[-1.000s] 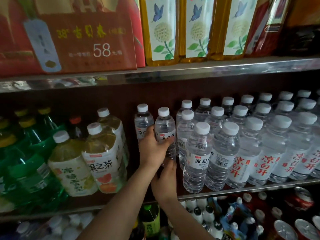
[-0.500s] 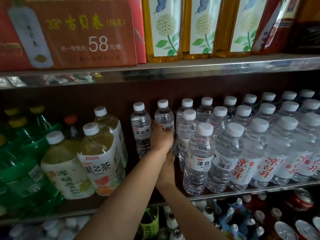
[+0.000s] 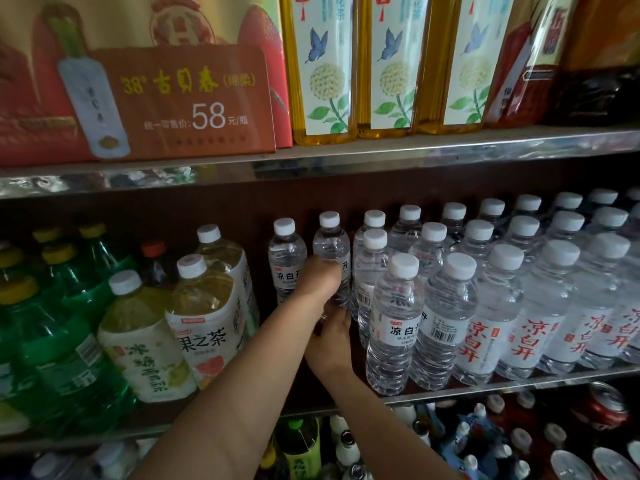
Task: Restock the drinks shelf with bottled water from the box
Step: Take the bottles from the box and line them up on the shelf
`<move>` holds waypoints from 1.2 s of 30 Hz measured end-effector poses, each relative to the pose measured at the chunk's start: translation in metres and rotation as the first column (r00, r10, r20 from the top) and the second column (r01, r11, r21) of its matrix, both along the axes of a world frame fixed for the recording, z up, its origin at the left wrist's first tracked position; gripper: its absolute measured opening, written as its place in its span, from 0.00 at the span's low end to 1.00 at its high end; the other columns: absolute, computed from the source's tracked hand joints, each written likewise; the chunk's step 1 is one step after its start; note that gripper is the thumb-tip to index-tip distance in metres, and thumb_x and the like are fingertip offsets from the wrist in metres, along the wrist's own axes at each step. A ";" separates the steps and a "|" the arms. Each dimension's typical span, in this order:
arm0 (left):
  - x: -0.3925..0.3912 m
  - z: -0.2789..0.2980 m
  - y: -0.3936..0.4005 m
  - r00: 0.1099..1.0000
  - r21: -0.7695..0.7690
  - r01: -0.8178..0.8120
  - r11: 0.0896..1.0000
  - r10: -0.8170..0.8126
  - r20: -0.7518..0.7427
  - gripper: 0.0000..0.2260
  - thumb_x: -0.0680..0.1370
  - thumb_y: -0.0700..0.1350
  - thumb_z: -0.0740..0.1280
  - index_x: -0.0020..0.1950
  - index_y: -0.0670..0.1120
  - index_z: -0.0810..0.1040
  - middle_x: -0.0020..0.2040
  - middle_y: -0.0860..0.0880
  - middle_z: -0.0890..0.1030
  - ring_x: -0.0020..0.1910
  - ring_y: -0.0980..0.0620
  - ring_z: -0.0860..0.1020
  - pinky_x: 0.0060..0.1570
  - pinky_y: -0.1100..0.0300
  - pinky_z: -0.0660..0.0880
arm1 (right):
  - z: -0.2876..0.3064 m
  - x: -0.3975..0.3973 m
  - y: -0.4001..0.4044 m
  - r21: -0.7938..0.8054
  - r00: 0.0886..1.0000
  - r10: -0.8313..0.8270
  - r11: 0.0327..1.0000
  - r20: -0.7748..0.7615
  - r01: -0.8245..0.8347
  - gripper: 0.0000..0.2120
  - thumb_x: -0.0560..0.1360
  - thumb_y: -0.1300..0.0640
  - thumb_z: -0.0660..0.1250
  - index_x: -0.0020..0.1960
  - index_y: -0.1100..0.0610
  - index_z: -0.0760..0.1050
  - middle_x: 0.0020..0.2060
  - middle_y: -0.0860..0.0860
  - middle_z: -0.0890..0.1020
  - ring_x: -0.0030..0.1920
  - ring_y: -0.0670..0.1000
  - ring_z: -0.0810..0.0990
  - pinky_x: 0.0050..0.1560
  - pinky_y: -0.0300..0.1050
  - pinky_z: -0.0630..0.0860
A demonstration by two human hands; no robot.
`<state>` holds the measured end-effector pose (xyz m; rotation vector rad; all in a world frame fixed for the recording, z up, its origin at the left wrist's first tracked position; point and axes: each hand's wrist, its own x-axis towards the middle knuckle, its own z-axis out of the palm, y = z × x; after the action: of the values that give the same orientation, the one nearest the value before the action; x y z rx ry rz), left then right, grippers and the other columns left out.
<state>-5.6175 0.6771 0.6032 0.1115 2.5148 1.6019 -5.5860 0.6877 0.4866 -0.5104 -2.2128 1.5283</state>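
A stocked shop shelf (image 3: 450, 396) with a metal front edge fills the view, under an upper shelf carrying a red price sign (image 3: 180, 102) and tall yellow cartons (image 3: 322, 67). At the far left of the middle shelf stand green bottles (image 3: 69, 306), then pale tea bottles (image 3: 145, 341) with white caps. Next comes a small water bottle (image 3: 286, 261) standing alone near the back. Just right of it is a second water bottle (image 3: 331, 244), upright at the back of the gap. The left hand (image 3: 320, 277) wraps its grip around this bottle's label, fingers curled on it. Below, the right hand (image 3: 329, 344) reaches up with fingers at the bottle's lower part; whether they close on it cannot be told. To the right, rows of capped water bottles (image 3: 502, 306) fill the shelf.
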 end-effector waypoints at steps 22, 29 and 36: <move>-0.002 0.000 -0.027 0.879 -0.578 -0.026 0.816 -0.256 -0.402 0.13 0.80 0.46 0.59 0.38 0.42 0.72 0.38 0.43 0.78 0.40 0.46 0.79 0.36 0.57 0.70 | 0.004 0.001 -0.006 -0.033 0.999 0.030 0.999 0.036 -0.029 0.25 0.74 0.63 0.65 0.67 0.65 0.61 0.69 0.62 0.60 0.66 0.62 0.68 0.65 0.54 0.69; 0.001 -0.011 -0.038 0.963 -0.320 0.146 0.936 -0.209 -0.172 0.11 0.79 0.45 0.62 0.53 0.42 0.82 0.50 0.44 0.83 0.47 0.47 0.83 0.53 0.51 0.79 | 0.011 0.016 -0.001 -0.068 0.997 0.062 0.996 0.045 -0.058 0.24 0.75 0.62 0.64 0.70 0.59 0.65 0.68 0.57 0.69 0.67 0.56 0.71 0.64 0.47 0.70; 0.035 -0.022 -0.062 0.968 -0.197 0.196 0.961 -0.221 -0.115 0.19 0.78 0.45 0.65 0.69 0.45 0.72 0.60 0.48 0.80 0.60 0.51 0.77 0.64 0.54 0.72 | 0.025 0.061 0.010 -0.127 0.995 0.102 0.987 0.021 -0.098 0.22 0.76 0.59 0.66 0.69 0.57 0.68 0.60 0.51 0.78 0.61 0.49 0.76 0.53 0.34 0.67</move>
<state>-5.5827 0.6156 0.5807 0.4626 2.6333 1.3159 -5.5250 0.6974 0.5120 -0.4662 -2.2027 1.7305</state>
